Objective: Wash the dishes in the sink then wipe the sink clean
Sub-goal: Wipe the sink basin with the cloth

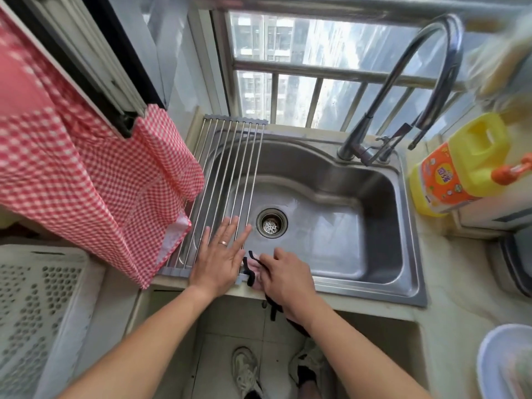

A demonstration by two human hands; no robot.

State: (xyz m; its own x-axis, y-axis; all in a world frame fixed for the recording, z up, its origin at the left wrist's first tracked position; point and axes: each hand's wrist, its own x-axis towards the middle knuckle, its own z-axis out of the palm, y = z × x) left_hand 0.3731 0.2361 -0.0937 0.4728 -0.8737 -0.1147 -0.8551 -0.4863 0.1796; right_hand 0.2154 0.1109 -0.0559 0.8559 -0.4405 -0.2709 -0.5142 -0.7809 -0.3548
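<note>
The steel sink (371,191) holds no dishes; its drain strainer (271,223) sits mid-basin. A roll-up rod rack (227,168) covers the sink's left part. My left hand (220,257) lies flat with fingers spread on the rack's near end. My right hand (288,279) is at the sink's front rim, its fingers curled round a pink cloth with black edging (253,267); a dark strip of it hangs below the rim.
A tall curved faucet (403,90) rises at the back right. A yellow detergent bottle (454,168) stands right of the sink. A red checked cloth (95,174) hangs at left above a white perforated basket (37,306). A white bowl (506,361) sits at lower right.
</note>
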